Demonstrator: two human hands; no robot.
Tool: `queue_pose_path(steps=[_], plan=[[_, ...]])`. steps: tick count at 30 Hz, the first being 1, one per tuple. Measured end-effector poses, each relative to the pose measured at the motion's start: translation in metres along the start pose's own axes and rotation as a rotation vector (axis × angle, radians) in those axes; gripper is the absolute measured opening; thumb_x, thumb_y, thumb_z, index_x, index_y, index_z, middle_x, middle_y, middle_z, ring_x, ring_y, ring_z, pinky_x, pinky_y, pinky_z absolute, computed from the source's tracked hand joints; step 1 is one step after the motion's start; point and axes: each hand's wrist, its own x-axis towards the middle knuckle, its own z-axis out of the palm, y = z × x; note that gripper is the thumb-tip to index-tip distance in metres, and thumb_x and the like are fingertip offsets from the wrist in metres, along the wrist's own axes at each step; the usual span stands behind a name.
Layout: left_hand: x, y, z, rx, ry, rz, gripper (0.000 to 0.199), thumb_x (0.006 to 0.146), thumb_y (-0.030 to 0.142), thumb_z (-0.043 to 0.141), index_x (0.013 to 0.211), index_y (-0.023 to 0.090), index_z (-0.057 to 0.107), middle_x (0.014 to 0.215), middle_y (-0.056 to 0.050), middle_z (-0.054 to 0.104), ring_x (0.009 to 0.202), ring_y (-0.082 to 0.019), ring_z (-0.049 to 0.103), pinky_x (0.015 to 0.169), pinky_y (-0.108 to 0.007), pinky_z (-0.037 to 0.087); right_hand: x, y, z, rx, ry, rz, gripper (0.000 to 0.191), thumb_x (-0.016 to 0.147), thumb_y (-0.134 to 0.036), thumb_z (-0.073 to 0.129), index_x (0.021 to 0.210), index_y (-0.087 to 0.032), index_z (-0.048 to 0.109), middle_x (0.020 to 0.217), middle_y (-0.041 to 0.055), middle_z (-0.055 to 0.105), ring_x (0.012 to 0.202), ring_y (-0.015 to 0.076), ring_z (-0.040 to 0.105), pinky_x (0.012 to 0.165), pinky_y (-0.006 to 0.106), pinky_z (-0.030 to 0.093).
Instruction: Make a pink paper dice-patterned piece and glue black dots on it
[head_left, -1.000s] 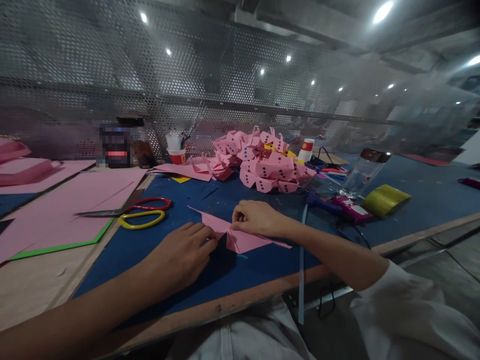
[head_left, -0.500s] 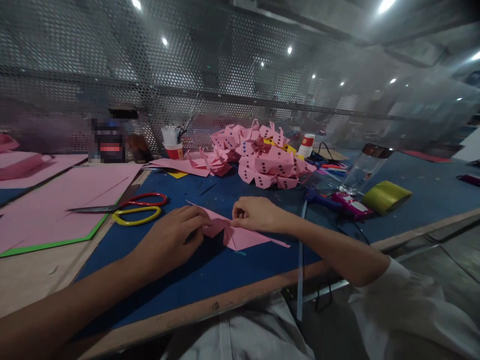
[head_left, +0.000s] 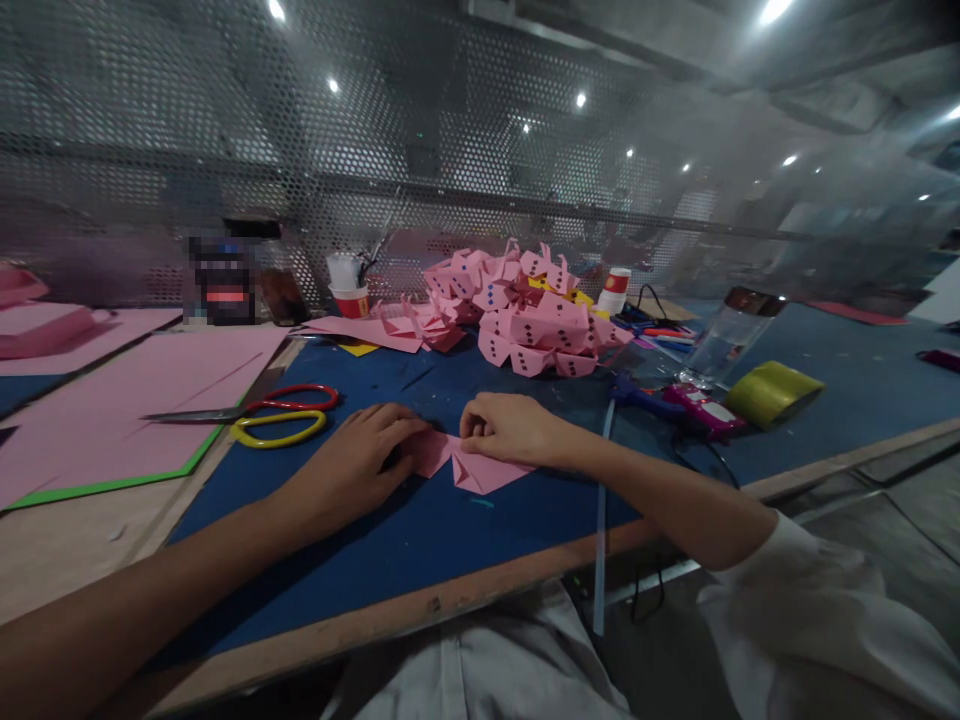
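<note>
A creased piece of pink paper (head_left: 480, 472) lies on the blue mat (head_left: 360, 575), spanning the space between my hands. My left hand (head_left: 367, 455) has its bent fingers and thumb closed on the paper's left end, which they partly cover. With fingers curled, my right hand (head_left: 510, 428) pinches the paper's upper edge near its middle fold. Left of my left hand are scissors (head_left: 281, 430) with one red and one yellow handle loop, their blades resting over large pink sheets (head_left: 150, 400).
Behind my hands stands a heap of folded pink paper shapes (head_left: 532, 325). To the right are a glass bottle (head_left: 731, 335), a yellow-green tape roll (head_left: 776, 393) and a purple glue gun (head_left: 701, 410). Paper cups (head_left: 349, 302) stand at the back.
The pink paper's ends have come down and its outline is more compact, with a narrow fold showing at its middle. My left hand has moved slightly right, over more of the paper.
</note>
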Motion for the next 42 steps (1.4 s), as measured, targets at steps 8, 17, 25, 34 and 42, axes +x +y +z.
queue_pose_path(steps=[8,17,25,34,42], plan=[[0.000,0.002,-0.002,-0.065,0.059,-0.041,0.037,0.084,0.021,0.059,0.120,0.019,0.063,0.113,-0.009,0.061,0.102,-0.026,0.058,0.092,-0.041,0.047,0.003,0.002,0.001,0.002,-0.008,0.008,0.015,0.082,-0.033,0.070,0.088,-0.019,0.069,0.091,0.0028,0.068,0.077,0.0138,0.062,0.064,0.023,0.038],[0.003,-0.005,0.001,-0.028,0.068,-0.125,0.029,0.088,0.020,0.050,0.110,0.021,0.068,0.105,-0.007,0.069,0.100,-0.026,0.060,0.090,-0.041,0.045,0.002,-0.001,-0.002,0.190,0.048,0.026,0.007,0.083,-0.024,0.066,0.088,-0.019,0.067,0.084,-0.0009,0.070,0.074,0.0118,0.061,0.064,0.022,0.036],[0.003,-0.006,-0.009,-0.140,0.090,-0.246,0.025,0.092,0.031,0.047,0.097,0.023,0.070,0.102,-0.005,0.073,0.095,-0.025,0.064,0.079,-0.034,0.047,0.005,0.005,-0.006,0.111,0.056,0.025,0.012,0.087,-0.028,0.063,0.089,-0.019,0.072,0.089,0.0015,0.072,0.078,0.0135,0.062,0.065,0.023,0.036],[0.004,-0.007,-0.014,-0.205,0.066,-0.373,0.024,0.090,0.036,0.050,0.093,0.022,0.070,0.097,-0.005,0.076,0.088,-0.025,0.068,0.076,-0.034,0.048,0.007,0.013,-0.008,0.079,0.092,0.075,0.022,0.088,-0.040,0.065,0.084,-0.019,0.072,0.083,0.0011,0.071,0.075,0.0136,0.061,0.062,0.023,0.033],[0.004,-0.004,-0.019,-0.227,0.025,-0.426,0.026,0.091,0.035,0.049,0.095,0.021,0.072,0.098,-0.007,0.077,0.091,-0.028,0.069,0.077,-0.036,0.048,0.008,0.017,-0.010,0.072,0.089,0.075,0.019,0.089,-0.036,0.064,0.086,-0.019,0.072,0.086,0.0010,0.072,0.077,0.0134,0.061,0.063,0.024,0.033]])
